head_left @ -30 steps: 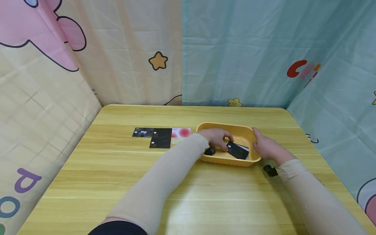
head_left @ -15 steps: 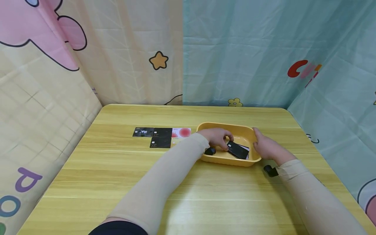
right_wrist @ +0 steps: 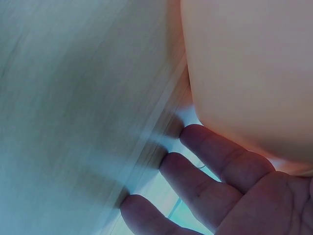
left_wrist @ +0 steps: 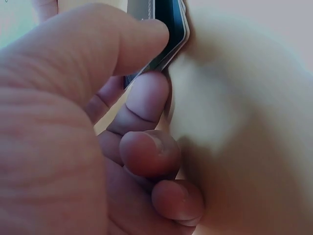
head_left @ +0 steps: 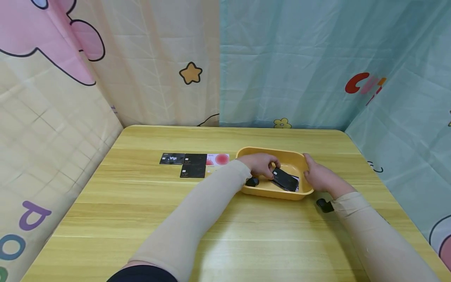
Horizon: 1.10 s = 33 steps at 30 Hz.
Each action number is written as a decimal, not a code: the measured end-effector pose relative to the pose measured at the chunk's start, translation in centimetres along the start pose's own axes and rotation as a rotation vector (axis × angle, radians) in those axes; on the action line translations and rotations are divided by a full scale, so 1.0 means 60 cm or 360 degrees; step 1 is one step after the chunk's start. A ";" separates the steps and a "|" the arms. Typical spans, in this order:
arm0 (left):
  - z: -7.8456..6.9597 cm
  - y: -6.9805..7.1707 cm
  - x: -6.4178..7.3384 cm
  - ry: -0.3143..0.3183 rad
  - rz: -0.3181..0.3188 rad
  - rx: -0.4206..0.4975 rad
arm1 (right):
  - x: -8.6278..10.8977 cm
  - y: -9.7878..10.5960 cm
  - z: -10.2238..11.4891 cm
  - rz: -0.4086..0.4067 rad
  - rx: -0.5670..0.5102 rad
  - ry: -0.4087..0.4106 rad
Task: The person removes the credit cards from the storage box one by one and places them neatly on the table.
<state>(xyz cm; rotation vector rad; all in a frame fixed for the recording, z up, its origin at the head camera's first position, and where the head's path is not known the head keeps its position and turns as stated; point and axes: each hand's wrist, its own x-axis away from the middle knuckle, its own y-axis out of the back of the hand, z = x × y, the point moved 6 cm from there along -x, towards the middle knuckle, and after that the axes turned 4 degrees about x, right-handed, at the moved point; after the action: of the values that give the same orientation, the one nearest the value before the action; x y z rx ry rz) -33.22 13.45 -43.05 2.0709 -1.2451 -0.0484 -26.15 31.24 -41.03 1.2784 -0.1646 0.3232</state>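
In the head view, a yellow plastic tray [head_left: 271, 194] stands on the wooden table. My left hand [head_left: 258, 164] reaches into it and pinches a black VIP card [head_left: 286, 180] at its left end. More cards lie under that one, with a pale edge [head_left: 297, 184] showing at the right. The left wrist view has the thumb [left_wrist: 142, 44] against the dark card [left_wrist: 173, 32], with the other fingers curled below. My right hand [head_left: 322, 178] holds the tray's right rim, thumb at its inner side. In the right wrist view, several fingers [right_wrist: 210, 188] extend below the tray's outer wall [right_wrist: 244, 63].
Left of the tray lie a black "Vip" card [head_left: 172, 158], two plain black VIP cards [head_left: 195, 158] and a pink card with red circles [head_left: 221, 159], edge to edge. A yellowish card [head_left: 210, 170] is half hidden by my left sleeve. Printed curtains [head_left: 282, 78] surround the table.
The pinched black card has shifted and tilted up slightly off the cards below, baring another dark edge under it. Both hands and the tray stay in nearly the same place.
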 end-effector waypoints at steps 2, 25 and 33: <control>0.000 0.000 0.000 -0.0004 -0.0001 0.0005 | 0.000 0.000 0.000 0.0000 -0.0001 -0.0007; -0.002 0.003 0.004 0.0020 -0.0032 0.0041 | 0.000 -0.001 -0.002 -0.0017 -0.0017 -0.0018; -0.001 0.004 0.000 0.0012 -0.0060 0.0073 | 0.001 0.001 0.000 -0.0012 -0.0005 -0.0001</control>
<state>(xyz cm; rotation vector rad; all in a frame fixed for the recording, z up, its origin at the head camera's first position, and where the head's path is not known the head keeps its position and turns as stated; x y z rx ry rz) -33.40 13.39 -42.88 2.1324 -1.2127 -0.0292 -26.09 31.27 -40.97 1.2758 -0.1605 0.3158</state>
